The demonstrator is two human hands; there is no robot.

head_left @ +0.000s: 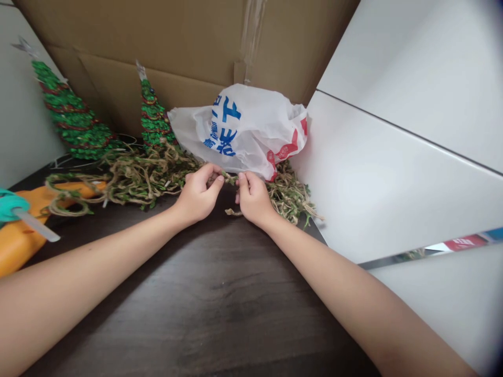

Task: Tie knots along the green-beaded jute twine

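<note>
Both my left hand (200, 193) and my right hand (251, 196) are closed, pinching a short stretch of twine garland (230, 179) with green leafy bits between them. One loose end of it pokes out below my right fingers. Left of my hands lies a tangled heap of the same brown and green twine (137, 173). Another tangle (293, 196) sits by my right wrist, partly under a white plastic bag (251, 123) with blue and red print. The bag rests just behind my hands.
Two small green tinsel Christmas trees (74, 115) with silver stars stand at the back left. An orange glue gun (19, 241) with a teal part and a clear stick lies at the left. A cardboard sheet (157, 36) stands behind, white panels (393, 173) at right, over a dark wooden tabletop (204, 303).
</note>
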